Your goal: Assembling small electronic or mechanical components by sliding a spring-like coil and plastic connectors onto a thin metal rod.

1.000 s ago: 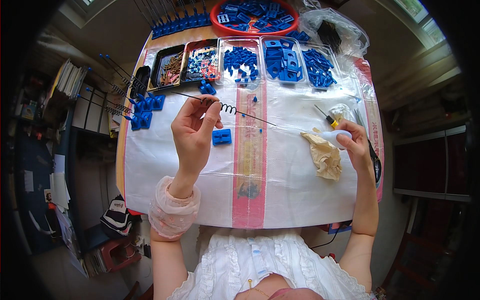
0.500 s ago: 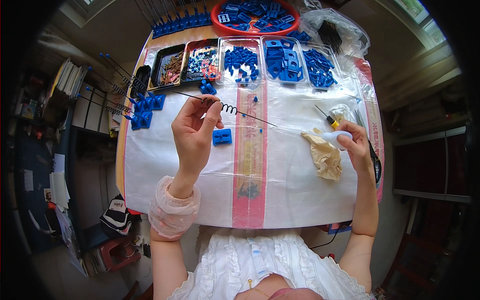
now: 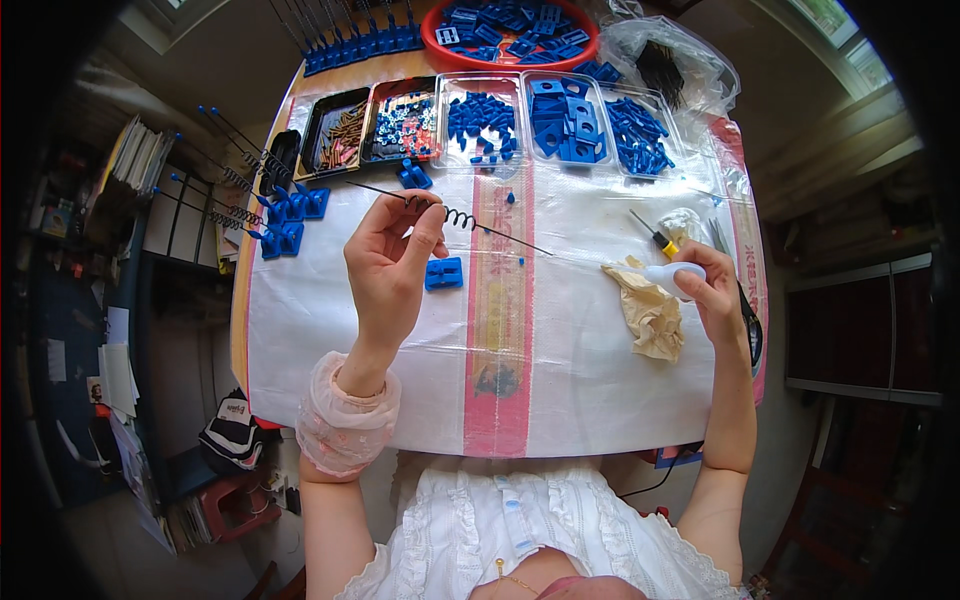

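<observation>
Left hand (image 3: 390, 262) at centre left, fingers pinching a thin rod (image 3: 450, 213) with a spring (image 3: 455, 214) coiled on it; rod runs from upper left of the hand down toward centre right, held just above the sheet (image 3: 560, 330). Right hand (image 3: 715, 295) at right, fingers curled round a small white bottle (image 3: 668, 272), nozzle side pointing toward the rod's far tip; tip and bottle look near, cannot tell if touching. Blue clip (image 3: 444, 273) lies just right of the left hand. Crumpled rag (image 3: 650, 315) sits just under the bottle, screwdriver (image 3: 655, 237) just above. Likely risks: spring slides off the free rod end if the rod tilts further; rod is thin and long, so a loose pinch lets it swing and miss the bottle; a squeeze off target would drip on the sheet, not the rag. Room: middle and lower sheet open between the hands. Upper edge crowded with trays (image 3: 480, 125) of blue parts and a red bowl (image 3: 520, 35); finished rods (image 3: 250, 200) overhang the table's left edge; right hand sits close to the right edge, little slack there.
</observation>
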Motion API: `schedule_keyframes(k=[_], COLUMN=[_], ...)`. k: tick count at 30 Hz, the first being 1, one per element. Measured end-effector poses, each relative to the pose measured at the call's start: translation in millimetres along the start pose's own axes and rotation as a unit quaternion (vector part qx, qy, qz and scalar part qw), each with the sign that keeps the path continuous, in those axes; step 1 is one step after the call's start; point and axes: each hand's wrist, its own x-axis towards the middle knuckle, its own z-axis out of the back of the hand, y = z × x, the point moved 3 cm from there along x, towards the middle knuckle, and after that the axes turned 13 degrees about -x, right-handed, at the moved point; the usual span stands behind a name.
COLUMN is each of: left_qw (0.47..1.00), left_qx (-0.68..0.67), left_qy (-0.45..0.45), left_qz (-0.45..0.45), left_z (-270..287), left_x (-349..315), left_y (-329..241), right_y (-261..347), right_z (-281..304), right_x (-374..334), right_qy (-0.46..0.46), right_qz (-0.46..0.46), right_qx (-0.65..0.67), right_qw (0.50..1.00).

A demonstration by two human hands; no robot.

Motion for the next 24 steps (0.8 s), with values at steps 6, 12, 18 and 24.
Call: schedule_keyframes(k=[6, 12, 18, 24], left_qw=[1.0, 1.0, 1.0, 1.0], left_qx=[-0.001, -0.011, -0.004, 0.001], left_qy=[0.006, 0.015, 0.013, 0.013], left_qz=[0.006, 0.017, 0.019, 0.02], left_z=[-0.3, 0.1, -2.1, -2.7], left_x=[-0.2, -0.6, -1.0, -1.1], left_y=[2.7, 6.5, 7.1, 7.6], right_y=[19.3, 29.3, 30.4, 37.3], right_z=[-0.4, 1.6, 0.6, -3.4], right_x=[-6.3, -12.9, -14.3, -18.4], right_qy=[-0.006, -0.016, -0.014, -0.017], right_qz=[0.022, 0.03, 0.031, 0.028], right_qx=[-0.028, -0.043, -0.047, -0.048], right_qw=[0.999, 0.998, 0.998, 0.998])
